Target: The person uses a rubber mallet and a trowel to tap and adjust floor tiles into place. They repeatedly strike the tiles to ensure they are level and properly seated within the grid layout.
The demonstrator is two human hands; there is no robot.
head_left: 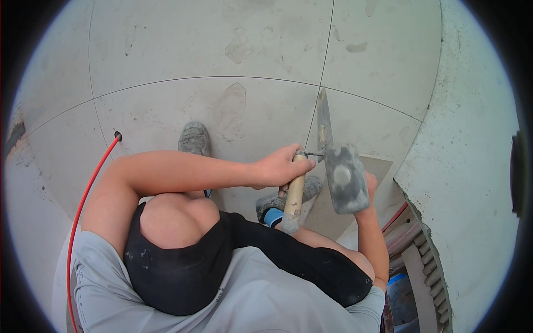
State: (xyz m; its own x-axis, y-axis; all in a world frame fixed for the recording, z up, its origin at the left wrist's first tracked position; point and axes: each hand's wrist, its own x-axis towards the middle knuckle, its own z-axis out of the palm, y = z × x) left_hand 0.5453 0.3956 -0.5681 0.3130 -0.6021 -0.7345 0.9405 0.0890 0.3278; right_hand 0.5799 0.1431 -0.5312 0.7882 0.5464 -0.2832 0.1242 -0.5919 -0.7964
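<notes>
Left hand (280,166) wraps its fingers round the trowel's wooden handle (293,197); the blade (323,119) points to twelve o'clock. Right hand (367,186), at three o'clock, grips a grey mallet (345,177) above the tiled floor (166,105).

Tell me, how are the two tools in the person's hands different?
The trowel in the left hand has a thin, flat, pointed blade; the mallet in the right hand has a thick, blocky grey head. The trowel's wooden handle shows plainly; the mallet's handle is hidden. Both are smeared with grey mortar.
</notes>
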